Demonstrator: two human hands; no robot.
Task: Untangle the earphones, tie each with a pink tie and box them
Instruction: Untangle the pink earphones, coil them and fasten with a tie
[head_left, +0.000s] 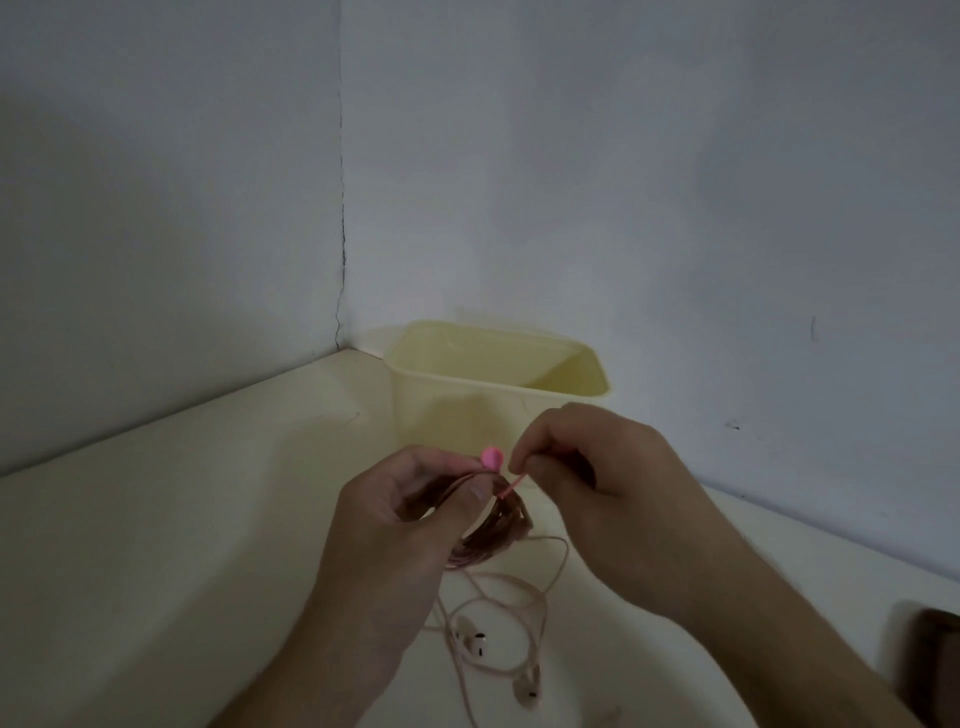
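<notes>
One yellow box (467, 410), interior looks bare

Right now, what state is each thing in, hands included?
Left hand: grips the coiled cable.
Right hand: pinches the pink tie's thin end.
Coiled cable: bundled, held above the table.
Pink tie: at the coil, not yet fastened.
Earbuds: loose on the table.
Box: upright, open.

Head view looks forward and down, close over a dim, perhaps cream table (156, 545).
</notes>
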